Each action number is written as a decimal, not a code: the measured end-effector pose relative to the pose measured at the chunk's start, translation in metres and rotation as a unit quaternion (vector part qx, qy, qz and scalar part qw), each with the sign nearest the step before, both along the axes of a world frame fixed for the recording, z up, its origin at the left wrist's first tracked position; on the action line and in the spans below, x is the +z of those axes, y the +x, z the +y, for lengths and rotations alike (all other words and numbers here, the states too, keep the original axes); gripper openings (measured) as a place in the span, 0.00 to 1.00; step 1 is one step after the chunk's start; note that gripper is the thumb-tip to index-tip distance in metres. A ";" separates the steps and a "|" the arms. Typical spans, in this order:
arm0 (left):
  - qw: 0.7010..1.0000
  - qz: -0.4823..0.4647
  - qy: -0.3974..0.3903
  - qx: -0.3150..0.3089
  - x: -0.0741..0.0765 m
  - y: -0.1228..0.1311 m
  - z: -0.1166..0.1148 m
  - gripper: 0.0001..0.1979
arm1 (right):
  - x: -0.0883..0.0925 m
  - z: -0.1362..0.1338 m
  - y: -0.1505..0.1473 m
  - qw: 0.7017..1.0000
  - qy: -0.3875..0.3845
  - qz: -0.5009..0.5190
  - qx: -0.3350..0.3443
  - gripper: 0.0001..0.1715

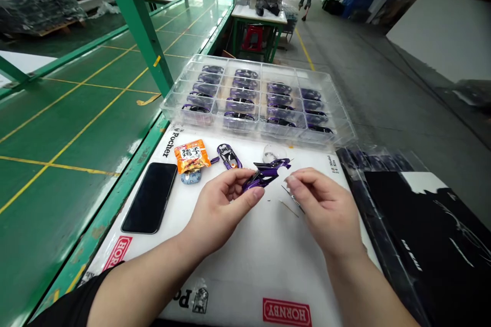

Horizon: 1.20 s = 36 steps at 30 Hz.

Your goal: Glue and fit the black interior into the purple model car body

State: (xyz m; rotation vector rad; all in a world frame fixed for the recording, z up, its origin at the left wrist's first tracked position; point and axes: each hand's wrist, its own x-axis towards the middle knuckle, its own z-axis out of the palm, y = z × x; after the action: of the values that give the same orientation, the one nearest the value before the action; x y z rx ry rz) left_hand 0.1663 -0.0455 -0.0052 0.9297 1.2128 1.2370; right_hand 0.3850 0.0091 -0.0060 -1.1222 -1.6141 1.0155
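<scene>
My left hand (220,204) is closed on a purple and black model car body (266,172), holding it above the white work surface (245,255). My right hand (320,204) is just right of it with fingers pinched, and a thin metal tool (293,199) like tweezers pokes out beneath them. A second purple car body (229,156) lies on the surface behind the left hand. A clear plastic tray (261,97) with several compartments of purple car bodies stands at the far edge.
A black phone (150,196) lies face up at the left, beside an orange snack packet (192,156). A black box (425,235) stands at the right. The green conveyor frame (76,112) runs along the left. A person walks in the far aisle.
</scene>
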 end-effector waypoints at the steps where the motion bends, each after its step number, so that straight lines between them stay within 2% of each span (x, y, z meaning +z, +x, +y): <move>1: 0.999 0.035 0.012 0.014 0.000 0.000 -0.001 0.23 | 0.000 -0.004 -0.003 0.999 -0.024 0.011 0.032 0.10; 3: 0.992 0.108 0.048 0.031 0.001 0.001 -0.003 0.23 | -0.003 -0.011 -0.008 0.991 -0.083 0.057 0.087 0.11; 5: 0.980 0.172 0.089 0.034 0.002 0.003 -0.005 0.23 | -0.009 -0.016 -0.013 0.977 -0.146 0.110 0.113 0.13; 11: 0.950 0.260 0.170 0.042 0.001 0.006 -0.008 0.23 | -0.014 -0.021 -0.024 0.939 -0.248 0.213 0.103 0.20; 17: 0.933 0.301 0.187 0.057 0.000 0.006 -0.009 0.23 | -0.010 -0.020 -0.028 0.923 -0.277 0.247 0.105 0.20; 25: 0.905 0.339 0.242 0.083 -0.002 0.009 -0.013 0.22 | -0.009 -0.024 -0.033 0.912 -0.301 0.266 0.077 0.21; 36: 0.895 0.359 0.246 0.098 -0.003 0.012 -0.015 0.19 | -0.004 -0.027 -0.039 0.902 -0.315 0.286 0.071 0.21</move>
State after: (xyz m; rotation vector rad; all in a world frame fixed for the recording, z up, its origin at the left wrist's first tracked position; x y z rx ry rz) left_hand 0.1778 -0.0609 -0.0080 1.7854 1.6194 1.4486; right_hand 0.3465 -0.0177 -0.0100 -0.9683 -0.9103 1.8491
